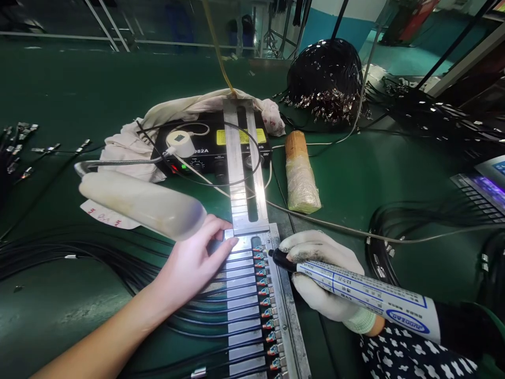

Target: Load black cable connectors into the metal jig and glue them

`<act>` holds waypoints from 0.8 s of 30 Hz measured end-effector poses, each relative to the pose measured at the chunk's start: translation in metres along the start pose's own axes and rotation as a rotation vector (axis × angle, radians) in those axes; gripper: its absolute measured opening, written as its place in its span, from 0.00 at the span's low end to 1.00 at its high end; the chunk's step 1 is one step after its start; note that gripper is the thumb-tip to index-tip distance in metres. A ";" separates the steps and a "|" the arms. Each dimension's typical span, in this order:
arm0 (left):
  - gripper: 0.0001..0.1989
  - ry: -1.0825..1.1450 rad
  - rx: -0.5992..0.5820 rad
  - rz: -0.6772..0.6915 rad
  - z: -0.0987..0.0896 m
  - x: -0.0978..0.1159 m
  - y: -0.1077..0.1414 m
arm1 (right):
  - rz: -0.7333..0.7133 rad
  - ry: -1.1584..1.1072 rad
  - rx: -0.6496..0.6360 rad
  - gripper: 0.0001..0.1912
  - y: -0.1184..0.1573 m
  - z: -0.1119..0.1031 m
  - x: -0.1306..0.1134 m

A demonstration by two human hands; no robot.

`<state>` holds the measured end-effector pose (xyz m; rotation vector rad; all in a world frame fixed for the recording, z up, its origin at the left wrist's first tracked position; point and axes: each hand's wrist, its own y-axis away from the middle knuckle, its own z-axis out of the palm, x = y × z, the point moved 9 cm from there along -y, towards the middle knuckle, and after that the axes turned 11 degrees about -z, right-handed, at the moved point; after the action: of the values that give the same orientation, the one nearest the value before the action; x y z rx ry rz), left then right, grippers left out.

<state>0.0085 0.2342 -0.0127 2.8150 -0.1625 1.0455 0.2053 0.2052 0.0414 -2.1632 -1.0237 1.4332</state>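
Note:
A long metal fixture (283, 295) holds a row of black cables side by side, with small connectors (265, 290) at their right ends. My bare left hand (203, 255) rests at the fixture's upper left, thumb and forefinger on its edge near the top cables; whether they pinch anything is unclear. In a white glove, my right hand (325, 273) grips a white syringe-like tube (366, 297) with blue print. The tube's black nozzle (283, 260) points at the uppermost connectors. A slotted metal plate (235, 158) extends beyond the fixture.
A white lamp head (142, 202) hangs over my left hand. Behind stands a black control box (213, 152) with cloth around it. A wrapped roll (302, 173) lies right of it. Black cable bundles (325, 79) lie at the back right, with more cables (130, 258) at left.

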 end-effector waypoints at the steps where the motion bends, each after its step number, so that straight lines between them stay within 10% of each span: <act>1: 0.07 -0.002 0.000 -0.001 0.000 0.000 0.000 | -0.001 -0.002 -0.001 0.12 0.000 0.000 0.000; 24: 0.07 0.000 0.005 0.002 -0.001 0.001 0.000 | -0.002 0.002 0.022 0.11 0.001 0.000 0.001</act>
<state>0.0081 0.2342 -0.0115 2.8205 -0.1629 1.0475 0.2062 0.2058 0.0402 -2.1469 -1.0042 1.4344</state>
